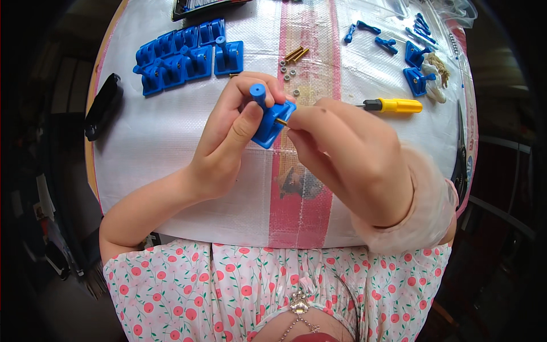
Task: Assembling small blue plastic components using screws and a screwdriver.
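My left hand [223, 139] is closed around a blue plastic part [265, 130] with a square base and a round knobbed stem, held tilted above the table. A brass-coloured screw [280, 121] points into its side. At the screw's outer end, the fingers of my right hand [356, 142] are pinched together, partly hiding it. Beyond my hands lie several loose brass screws [294, 55] and small silver nuts [286, 70]. A yellow-handled screwdriver [400, 106] rests just past my right hand, its shaft partly covered.
Several similar blue parts [198, 61] stand in rows at the far left. A black tray [103, 107] lies near the left edge. Small blue levers [386, 45], two more blue parts [417, 81] and a whitish glove-like bundle [437, 80] are at the far right. Woven sheeting [239, 219] covers the table.
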The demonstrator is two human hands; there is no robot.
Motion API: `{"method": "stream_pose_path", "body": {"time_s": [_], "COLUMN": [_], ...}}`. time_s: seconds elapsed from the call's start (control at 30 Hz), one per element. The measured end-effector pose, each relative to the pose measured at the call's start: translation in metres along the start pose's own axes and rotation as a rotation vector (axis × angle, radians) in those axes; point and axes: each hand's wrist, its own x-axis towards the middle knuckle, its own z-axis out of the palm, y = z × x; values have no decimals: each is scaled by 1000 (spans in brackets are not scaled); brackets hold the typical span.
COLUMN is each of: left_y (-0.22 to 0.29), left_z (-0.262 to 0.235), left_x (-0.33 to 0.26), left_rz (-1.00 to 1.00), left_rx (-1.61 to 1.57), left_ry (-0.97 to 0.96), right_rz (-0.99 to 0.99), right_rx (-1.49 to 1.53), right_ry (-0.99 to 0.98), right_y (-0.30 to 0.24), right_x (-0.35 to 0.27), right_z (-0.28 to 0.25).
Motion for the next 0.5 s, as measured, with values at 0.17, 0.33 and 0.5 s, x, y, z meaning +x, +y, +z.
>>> {"method": "stream_pose_path", "body": {"time_s": [0.17,0.33,0.5], "left_y": [-5,-1,-1], "left_z": [-2,-2,-1], "left_x": [0,-1,-2], "left_rz": [70,59,126], "left_rx": [85,2,79], "left_ry": [-79,-43,-56], "right_rz": [-56,29,-66], "right_rx": [-140,243,168], "right_ry": [52,-37,-1], "right_y": [0,6,8], "right_x": [-1,4,5], "right_z": [9,-2,-2]}}
